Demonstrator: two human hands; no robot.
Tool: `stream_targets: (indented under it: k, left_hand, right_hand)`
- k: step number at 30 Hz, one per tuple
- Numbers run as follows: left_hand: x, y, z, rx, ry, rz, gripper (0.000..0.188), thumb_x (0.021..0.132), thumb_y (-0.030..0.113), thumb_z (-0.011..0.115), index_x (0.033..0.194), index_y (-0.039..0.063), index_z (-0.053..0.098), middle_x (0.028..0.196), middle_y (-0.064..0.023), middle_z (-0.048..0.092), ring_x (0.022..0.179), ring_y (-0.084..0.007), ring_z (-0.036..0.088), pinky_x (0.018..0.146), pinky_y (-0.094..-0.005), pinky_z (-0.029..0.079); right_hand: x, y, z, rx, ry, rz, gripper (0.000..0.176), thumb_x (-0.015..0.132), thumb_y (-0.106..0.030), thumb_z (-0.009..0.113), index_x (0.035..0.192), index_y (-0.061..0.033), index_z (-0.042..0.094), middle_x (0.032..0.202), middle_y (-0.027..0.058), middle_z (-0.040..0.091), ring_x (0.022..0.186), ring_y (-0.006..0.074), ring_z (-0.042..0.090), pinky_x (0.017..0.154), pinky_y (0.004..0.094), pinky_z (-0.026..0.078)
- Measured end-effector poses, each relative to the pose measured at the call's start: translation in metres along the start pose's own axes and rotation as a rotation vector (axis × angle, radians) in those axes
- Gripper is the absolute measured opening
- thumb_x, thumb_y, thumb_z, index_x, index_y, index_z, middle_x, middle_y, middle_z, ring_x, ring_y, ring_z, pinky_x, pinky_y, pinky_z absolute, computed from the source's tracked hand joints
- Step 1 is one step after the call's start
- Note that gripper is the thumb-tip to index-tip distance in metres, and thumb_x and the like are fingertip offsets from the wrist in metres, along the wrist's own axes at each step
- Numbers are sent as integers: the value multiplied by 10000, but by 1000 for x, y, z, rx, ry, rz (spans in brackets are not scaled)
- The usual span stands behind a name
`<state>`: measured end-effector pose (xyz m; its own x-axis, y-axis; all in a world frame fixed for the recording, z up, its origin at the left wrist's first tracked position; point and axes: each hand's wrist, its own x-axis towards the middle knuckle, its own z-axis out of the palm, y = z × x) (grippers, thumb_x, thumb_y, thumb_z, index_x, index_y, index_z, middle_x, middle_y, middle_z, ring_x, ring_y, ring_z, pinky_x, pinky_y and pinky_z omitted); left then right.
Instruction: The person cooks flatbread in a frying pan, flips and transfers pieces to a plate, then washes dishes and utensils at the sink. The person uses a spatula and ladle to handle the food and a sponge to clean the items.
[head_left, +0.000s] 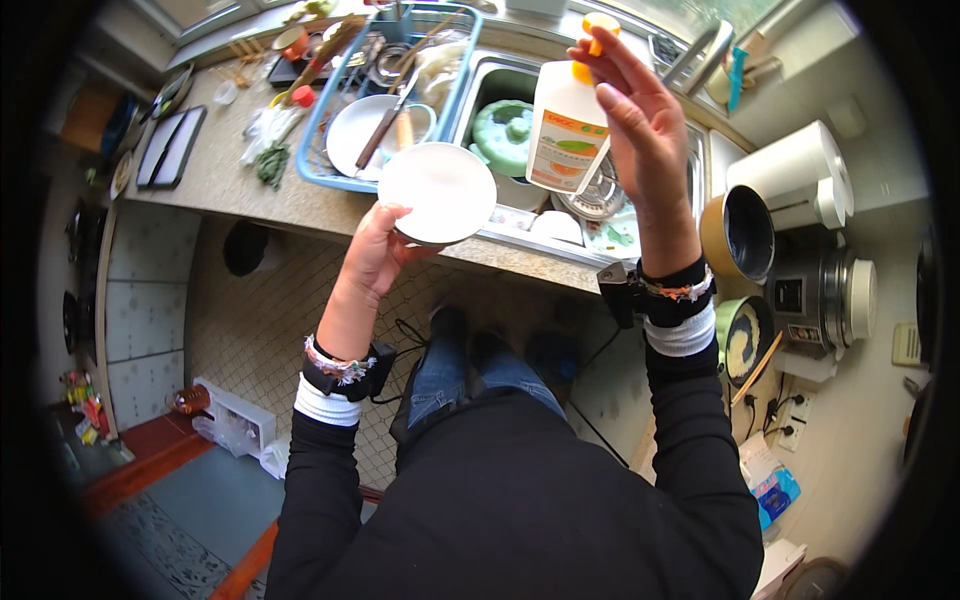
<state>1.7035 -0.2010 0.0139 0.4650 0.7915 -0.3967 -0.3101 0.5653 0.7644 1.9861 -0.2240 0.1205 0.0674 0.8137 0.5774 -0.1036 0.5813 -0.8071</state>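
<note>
My left hand (382, 244) grips a white bowl or dish (439, 193) by its near left rim, in front of the blue dish rack. Over the sink, my right hand (637, 112) is raised with its fingers at the orange pump top of a white dish soap bottle (568, 127); whether the fingers close around the pump is unclear. Behind the bottle, a green lidded pot (504, 133) sits in the left basin. A metal strainer (596, 196) and a white bowl (557, 226) lie in the sink beneath the bottle.
The blue dish rack (319, 177) holds a plate, a knife and chopsticks. The faucet (705, 60) rises behind my right hand. A yellow pot (737, 232), a green pan (744, 337) with chopsticks and a cooker (806, 294) stand at right. A black-rimmed board (171, 147) lies far left.
</note>
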Motion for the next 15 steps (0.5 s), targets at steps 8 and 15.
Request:
stream_targets:
  k: [8, 15]
  left_hand:
    - [-55, 57, -110, -81, 122, 268, 564, 874, 259, 519, 1327, -31, 348, 1196, -190, 549, 1018, -276, 610, 771, -423, 583]
    - [-79, 107, -235, -119, 220, 340, 563, 870, 284, 513, 1333, 4, 360, 1219, -183, 534, 1050, -281, 595, 778, -416, 589]
  right_hand:
    - [56, -13, 115, 129, -92, -60, 612, 832, -85, 641, 1355, 82, 370, 1280, 166, 517, 1186, 221, 499, 1033, 326, 348]
    - [105, 34, 240, 228, -170, -74, 603, 834, -62, 645, 1353, 81, 372, 1234, 184, 544, 1181, 222, 509, 1025, 324, 371]
